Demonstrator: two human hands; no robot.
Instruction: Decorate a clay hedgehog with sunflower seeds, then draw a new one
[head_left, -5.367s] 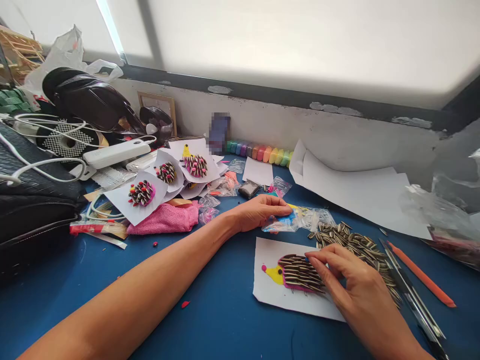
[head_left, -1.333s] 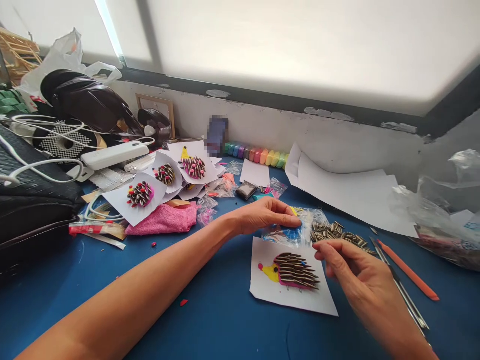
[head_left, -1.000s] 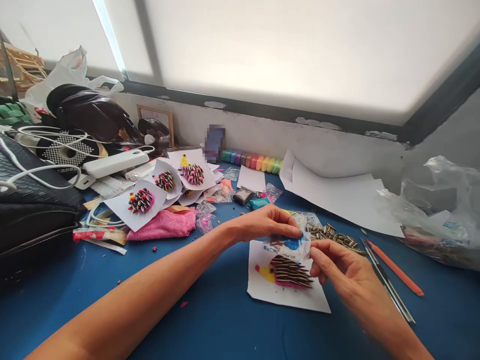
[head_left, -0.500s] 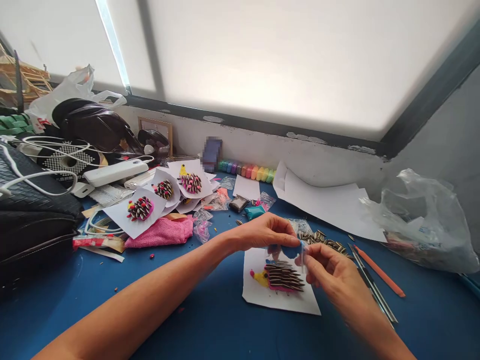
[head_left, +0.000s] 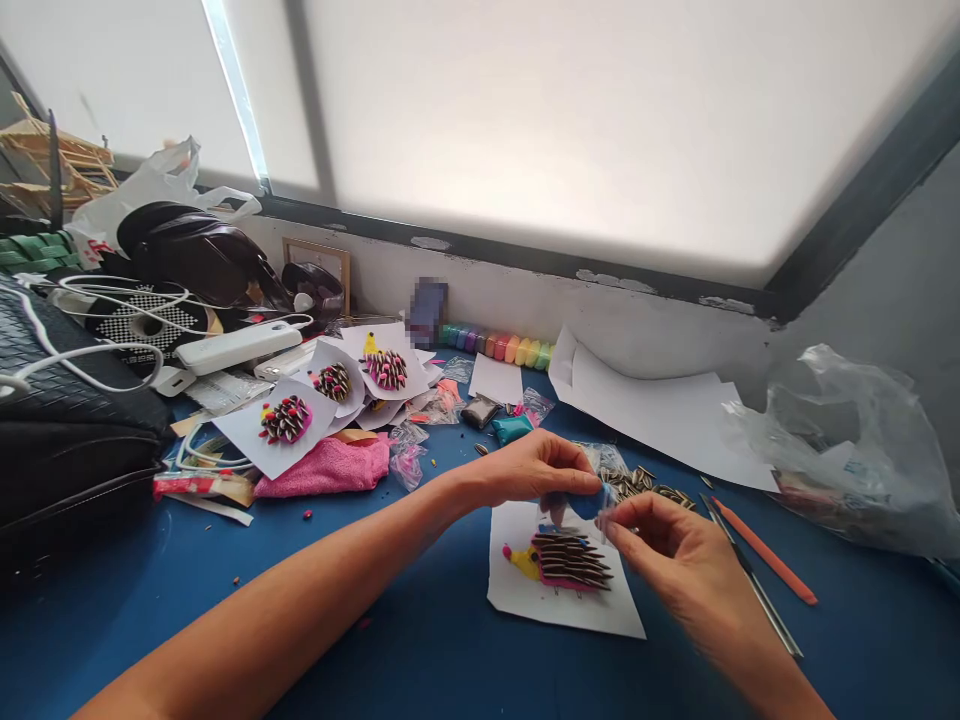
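Between my two hands is a small clear plastic packet with blue modelling clay point(head_left: 587, 503) in it. My left hand point(head_left: 544, 468) is closed on the packet's left side, thumb and fingers pinched. My right hand point(head_left: 671, 545) pinches the clear edge on the right. Just below lies a white paper sheet point(head_left: 517, 607) bearing a hedgehog figure point(head_left: 574, 560); it has a yellow head, a pink nose and body, and sunflower-seed spines. Loose sunflower seeds point(head_left: 636, 480) lie behind my hands, partly hidden by them.
Finished hedgehog sheets point(head_left: 300, 455) overlap at the left on a pink cloth point(head_left: 330, 468). An orange tool point(head_left: 765, 550) and thin metal tools point(head_left: 761, 590) lie right. A teal clay packet point(head_left: 513, 429), rainbow clay row point(head_left: 499, 347) and plastic bag point(head_left: 862, 470) stand behind.
The view has shifted slightly, so everything sits a little lower and further right. Both hands keep hold of the blue clay packet, with the right fingertips slightly lower on its edge.
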